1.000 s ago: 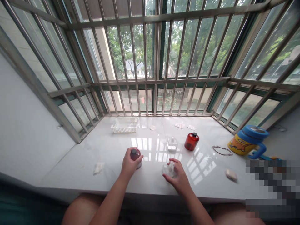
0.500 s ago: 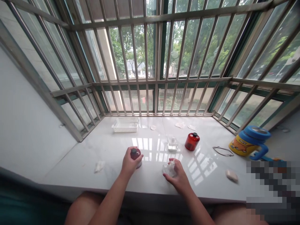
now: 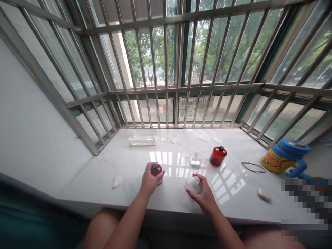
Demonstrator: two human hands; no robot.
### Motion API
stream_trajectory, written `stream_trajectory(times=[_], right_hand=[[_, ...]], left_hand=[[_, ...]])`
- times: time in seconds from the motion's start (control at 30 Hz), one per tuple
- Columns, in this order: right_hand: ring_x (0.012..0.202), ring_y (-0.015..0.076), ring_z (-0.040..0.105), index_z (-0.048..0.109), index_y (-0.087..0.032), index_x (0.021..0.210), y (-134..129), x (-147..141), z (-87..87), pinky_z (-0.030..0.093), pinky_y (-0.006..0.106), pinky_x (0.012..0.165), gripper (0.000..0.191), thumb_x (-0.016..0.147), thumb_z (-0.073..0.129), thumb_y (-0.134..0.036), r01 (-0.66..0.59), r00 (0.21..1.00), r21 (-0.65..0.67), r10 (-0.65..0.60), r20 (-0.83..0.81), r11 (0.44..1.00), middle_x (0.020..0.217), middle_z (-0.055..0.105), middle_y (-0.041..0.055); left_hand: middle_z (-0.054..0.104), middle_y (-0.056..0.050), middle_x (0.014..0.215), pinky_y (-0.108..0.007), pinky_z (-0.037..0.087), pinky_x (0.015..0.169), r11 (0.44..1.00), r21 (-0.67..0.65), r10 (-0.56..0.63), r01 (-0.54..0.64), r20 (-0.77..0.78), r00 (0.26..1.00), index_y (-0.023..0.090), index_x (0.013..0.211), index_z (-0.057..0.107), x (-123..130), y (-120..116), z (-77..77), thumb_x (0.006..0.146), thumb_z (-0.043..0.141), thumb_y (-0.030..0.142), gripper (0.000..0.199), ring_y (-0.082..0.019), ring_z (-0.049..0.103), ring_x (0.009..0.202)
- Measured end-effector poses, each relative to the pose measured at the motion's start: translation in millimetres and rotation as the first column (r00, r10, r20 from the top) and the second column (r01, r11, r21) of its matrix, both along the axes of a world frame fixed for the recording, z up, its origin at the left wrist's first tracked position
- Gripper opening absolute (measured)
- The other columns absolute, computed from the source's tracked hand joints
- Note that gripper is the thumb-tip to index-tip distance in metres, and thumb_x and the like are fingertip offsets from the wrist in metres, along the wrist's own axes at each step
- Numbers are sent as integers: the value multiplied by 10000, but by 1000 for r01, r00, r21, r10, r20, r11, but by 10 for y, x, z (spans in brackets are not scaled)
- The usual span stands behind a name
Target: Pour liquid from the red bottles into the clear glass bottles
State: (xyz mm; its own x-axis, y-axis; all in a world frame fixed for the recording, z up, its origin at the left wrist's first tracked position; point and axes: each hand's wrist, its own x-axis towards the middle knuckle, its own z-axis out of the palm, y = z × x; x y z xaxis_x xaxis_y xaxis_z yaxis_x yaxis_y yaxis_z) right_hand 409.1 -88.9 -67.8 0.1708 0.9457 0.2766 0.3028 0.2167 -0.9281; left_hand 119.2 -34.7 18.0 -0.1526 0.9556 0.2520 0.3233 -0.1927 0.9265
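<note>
Curling its fingers around the upper part of a dark-capped red bottle (image 3: 156, 169), the left hand (image 3: 149, 180) grasps it above the near half of the white surface (image 3: 166, 193), left of the middle. The right hand (image 3: 206, 196) has its thumb and fingers around a clear, whitish object (image 3: 192, 184), to the right of that bottle and well apart from it. Whether either held thing touches the surface is hard to tell, and the exact kind of the clear object is unclear.

Beyond the right hand sits a small clear container (image 3: 195, 159), with a second red bottle (image 3: 218, 157) upright to its right. A thin looped cord (image 3: 252, 167) lies between this bottle and a blue and yellow mug (image 3: 282, 156) toward the right edge. A pale, rounded block (image 3: 264, 195) lies near the right part of the near edge. Near the far left corner stands a white perforated basket (image 3: 144, 140); small pale pieces (image 3: 203, 138) lie along the far edge to its right. A crumpled white scrap (image 3: 117, 182) lies to the left of the left hand, toward the near left corner.
</note>
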Motion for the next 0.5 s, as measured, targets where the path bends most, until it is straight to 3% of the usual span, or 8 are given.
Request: stream_trajectory(times=[0.2, 0.4, 0.5], right_hand=[[1231, 322, 661, 659, -255, 1246, 114, 26, -1, 570, 489, 1051, 585, 789, 871, -552, -88, 994, 29, 86, 66, 996, 1424, 590, 124], [1162, 314, 690, 581, -250, 1368, 178, -40, 14, 574, 508, 1056, 784, 739, 892, -600, -18, 999, 26, 17, 34, 999, 1395, 631, 127], [1164, 313, 692, 582, -255, 1350, 145, -74, 24, 563, 515, 1077, 780, 733, 894, -617, 11, 999, 34, -13, 44, 999, 1397, 625, 121]], left_hand=[[698, -92, 1227, -494, 500, 1085, 996, 40, -74, 76, -44, 996, 241, 1087, 693, -38, 25, 24, 763, 879, 336, 386, -304, 674, 1167], [709, -88, 1235, -467, 503, 1089, 976, 25, -214, 216, -64, 975, 252, 1138, 703, -105, 57, 19, 727, 941, 421, 504, -306, 674, 1177], [710, -108, 1271, -474, 479, 1141, 961, 54, -267, 270, -64, 962, 249, 1182, 717, -116, 56, 53, 809, 874, 505, 479, -312, 669, 1226]])
